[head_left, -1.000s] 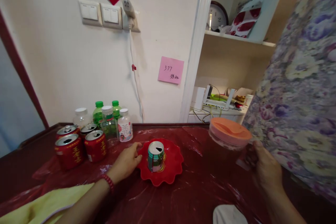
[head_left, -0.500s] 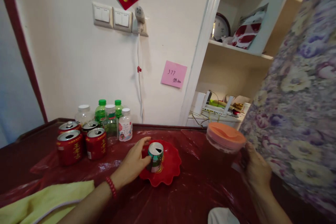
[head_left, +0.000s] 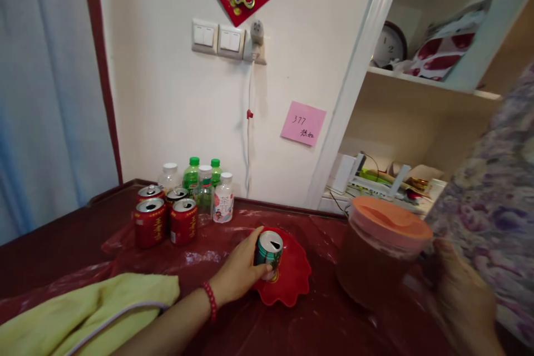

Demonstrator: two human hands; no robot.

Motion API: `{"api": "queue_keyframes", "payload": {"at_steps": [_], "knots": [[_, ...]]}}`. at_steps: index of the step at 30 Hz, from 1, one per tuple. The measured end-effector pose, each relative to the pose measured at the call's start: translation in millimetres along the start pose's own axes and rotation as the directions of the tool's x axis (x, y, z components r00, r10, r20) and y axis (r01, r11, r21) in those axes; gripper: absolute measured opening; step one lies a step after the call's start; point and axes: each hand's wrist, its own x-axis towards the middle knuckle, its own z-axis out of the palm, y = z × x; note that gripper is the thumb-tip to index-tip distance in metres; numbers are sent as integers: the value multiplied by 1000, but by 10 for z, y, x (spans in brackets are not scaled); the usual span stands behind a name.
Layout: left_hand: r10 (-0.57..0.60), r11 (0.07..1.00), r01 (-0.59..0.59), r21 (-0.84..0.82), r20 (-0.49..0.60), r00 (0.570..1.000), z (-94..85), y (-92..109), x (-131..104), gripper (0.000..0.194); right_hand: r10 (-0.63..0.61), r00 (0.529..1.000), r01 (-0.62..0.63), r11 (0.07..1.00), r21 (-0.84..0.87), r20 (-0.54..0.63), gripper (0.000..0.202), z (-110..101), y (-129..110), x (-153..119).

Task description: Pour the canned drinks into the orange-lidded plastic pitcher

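The left hand (head_left: 237,273), earlier at the rim of the scalloped red plate (head_left: 295,267), now grips the short green metal can (head_left: 268,251) on it. The right hand (head_left: 467,289) holds the clear orange-lidded pitcher (head_left: 373,264).

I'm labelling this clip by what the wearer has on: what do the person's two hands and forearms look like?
The left hand is ungloved, with a bracelet of small, round red beads at the wrist. The right hand is blurred but also looks ungloved, with no bracelet visible. No sleeve shows on either forearm.
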Motion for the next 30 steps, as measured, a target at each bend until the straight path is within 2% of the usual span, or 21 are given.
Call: {"api": "queue_keyframes", "payload": {"at_steps": [3,9,16,22,30], "knots": [[5,1000,-5,-13,-2,1000,-3,-10,5,89,70,998,-70,996,55,-5,56,151,-148,3],[41,999,-41,-32,-4,999,-10,2,7,79,43,999,-44,996,80,15,63,386,-316,-89],[77,994,-78,-78,-8,997,-7,34,10,72,35,993,-38,999,21,112,59,484,-220,-227],[79,995,-80,-61,-26,997,-17,7,13,68,55,981,-41,996,-77,188,60,469,-118,-241],[52,994,-55,-98,-30,998,-13,99,-35,64,25,956,45,972,-230,292,61,439,-4,-220]]}}
